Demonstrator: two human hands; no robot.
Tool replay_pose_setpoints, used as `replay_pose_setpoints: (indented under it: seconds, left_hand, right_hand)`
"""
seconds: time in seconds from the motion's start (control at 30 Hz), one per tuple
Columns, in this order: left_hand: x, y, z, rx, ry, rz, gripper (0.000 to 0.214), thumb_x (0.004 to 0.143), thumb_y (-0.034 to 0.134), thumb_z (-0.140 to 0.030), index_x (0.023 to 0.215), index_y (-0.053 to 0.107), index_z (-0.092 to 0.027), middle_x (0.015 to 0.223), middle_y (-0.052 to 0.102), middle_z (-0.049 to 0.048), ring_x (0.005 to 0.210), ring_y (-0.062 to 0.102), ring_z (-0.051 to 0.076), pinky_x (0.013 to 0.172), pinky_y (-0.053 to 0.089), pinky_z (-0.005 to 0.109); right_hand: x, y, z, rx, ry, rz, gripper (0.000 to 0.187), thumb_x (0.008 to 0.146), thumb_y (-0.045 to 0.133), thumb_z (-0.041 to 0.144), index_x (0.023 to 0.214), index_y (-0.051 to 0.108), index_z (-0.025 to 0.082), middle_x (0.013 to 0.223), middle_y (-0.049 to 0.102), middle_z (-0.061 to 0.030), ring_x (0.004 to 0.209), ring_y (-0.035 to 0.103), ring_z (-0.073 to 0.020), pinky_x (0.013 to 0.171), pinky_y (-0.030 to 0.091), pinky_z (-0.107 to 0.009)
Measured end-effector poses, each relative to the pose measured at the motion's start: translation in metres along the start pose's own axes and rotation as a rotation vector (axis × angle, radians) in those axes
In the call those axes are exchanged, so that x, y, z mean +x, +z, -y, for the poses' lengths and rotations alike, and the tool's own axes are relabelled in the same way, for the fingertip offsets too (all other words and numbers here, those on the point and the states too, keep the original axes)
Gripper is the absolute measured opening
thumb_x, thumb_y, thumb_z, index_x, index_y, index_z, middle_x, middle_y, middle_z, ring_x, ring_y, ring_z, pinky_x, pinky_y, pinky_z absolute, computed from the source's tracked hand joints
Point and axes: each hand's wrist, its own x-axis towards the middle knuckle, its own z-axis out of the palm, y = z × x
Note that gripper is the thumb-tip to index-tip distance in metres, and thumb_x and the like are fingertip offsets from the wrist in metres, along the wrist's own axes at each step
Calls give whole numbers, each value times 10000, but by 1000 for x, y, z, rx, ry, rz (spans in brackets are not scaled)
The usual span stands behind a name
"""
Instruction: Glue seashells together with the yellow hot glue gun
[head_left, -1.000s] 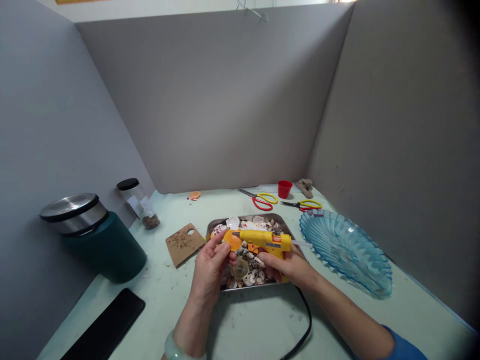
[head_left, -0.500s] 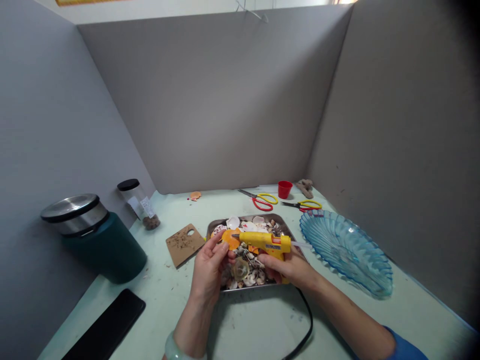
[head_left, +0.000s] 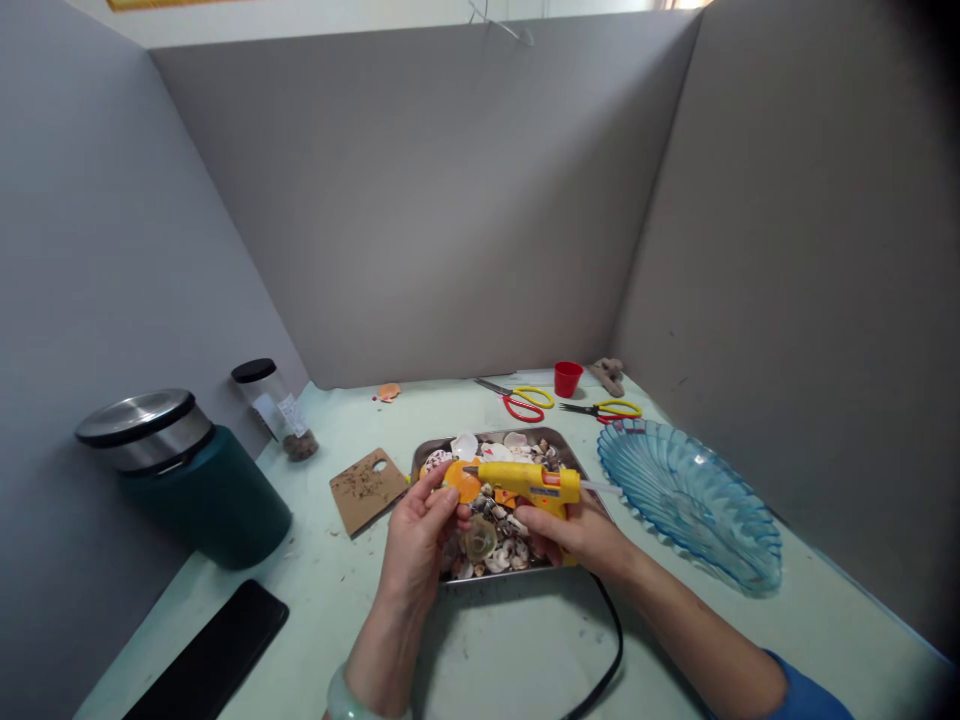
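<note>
At my far left, a dark green container (head_left: pixel 206 500) with a steel lid is on the tabletop (head_left: pixel 495 650), and behind it a jar (head_left: pixel 281 415) with a black lid. Next lies a brown board (head_left: pixel 366 495). My left hand (head_left: pixel 420 528) has its grip closed on an orange shell (head_left: pixel 463 487), which is above the metal tray (head_left: pixel 555 438) holding many shells. The yellow glue gun (head_left: pixel 521 478) directs its nozzle to this shell; whether they touch, I cannot tell. My right hand (head_left: pixel 589 540) has its grip wrapped around the gun's handle. Rightmost lies a blue dish (head_left: pixel 694 510).
</note>
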Motion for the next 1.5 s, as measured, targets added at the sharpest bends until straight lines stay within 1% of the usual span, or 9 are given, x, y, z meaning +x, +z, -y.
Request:
replay_pose_setpoints:
  seconds: [0.17, 0.37, 0.47, 0.57, 0.73, 0.9, 1.07, 1.27, 1.5]
  left_hand:
    - [3, 0, 0, 7, 25, -32, 783, 576, 876, -289, 1260, 563, -70, 591, 659, -6, 504, 564, 89, 541, 480, 193]
    - [-1, 3, 1, 125, 51, -24, 772, 577, 868, -348, 1233, 578, -63, 596, 665, 6, 520, 586, 111, 549, 479, 214]
    - [-1, 3, 2, 150, 58, -24, 772, 583, 860, -363, 1229, 565, -62, 593, 672, 7, 513, 588, 115, 548, 478, 222]
    - [-1, 5, 3, 172, 65, -38, 712, 570, 861, -370, 1163, 590, -82, 596, 681, 3, 517, 601, 120, 550, 479, 225]
    - [0, 7, 8, 229, 73, -58, 636, 534, 872, -397, 1040, 623, -102, 593, 689, 6, 523, 616, 127, 569, 487, 231]
    - [1, 5, 5, 186, 70, -109, 714, 522, 870, -441, 1087, 608, -92, 567, 680, 6, 493, 587, 120, 539, 468, 217]
    - [0, 3, 2, 145, 60, -116, 726, 534, 869, -421, 1116, 599, -81, 578, 678, 12, 497, 582, 117, 547, 470, 219]
    - [2, 3, 4, 140, 72, -120, 713, 536, 869, -410, 1112, 596, -91, 592, 679, 10, 526, 601, 131, 562, 476, 230]
    - [1, 4, 2, 141, 80, -112, 726, 538, 869, -400, 1108, 552, -80, 576, 684, 17, 504, 578, 116, 548, 468, 215]
  right_hand:
    - [-2, 1, 5, 4, 22, 25, 319, 779, 666, 490, 720, 580, 188, 502, 530, 43, 410, 460, -91, 414, 366, -210]
    - [-1, 2, 6, -31, 48, -53, 329, 782, 663, 511, 735, 605, 190, 499, 546, 30, 408, 464, -100, 414, 365, -219]
    - [-2, 2, 5, -38, 34, -28, 330, 782, 666, 513, 747, 613, 190, 508, 539, 33, 421, 467, -100, 422, 371, -218]
    - [-1, 3, 4, -66, 0, 4, 334, 798, 655, 510, 724, 609, 187, 521, 533, 32, 442, 468, -98, 435, 370, -214]
    - [0, 5, 2, -24, 9, -59, 339, 805, 646, 528, 799, 622, 190, 507, 518, 41, 429, 453, -103, 423, 355, -219]
    - [-2, 3, 1, -95, -14, -2, 329, 809, 650, 527, 760, 635, 202, 508, 529, 32, 446, 471, -117, 441, 365, -231]
    - [-1, 2, -4, -62, 6, -51, 338, 816, 635, 547, 819, 651, 210, 524, 539, 29, 448, 472, -120, 430, 367, -230]
    - [-1, 1, -5, -116, -22, -42, 352, 823, 628, 546, 743, 643, 204, 512, 537, 25, 451, 470, -118, 424, 365, -228]
    - [-3, 2, 0, -164, -102, -31, 295, 843, 618, 513, 905, 708, 238, 545, 578, 18, 497, 531, -153, 451, 407, -243]
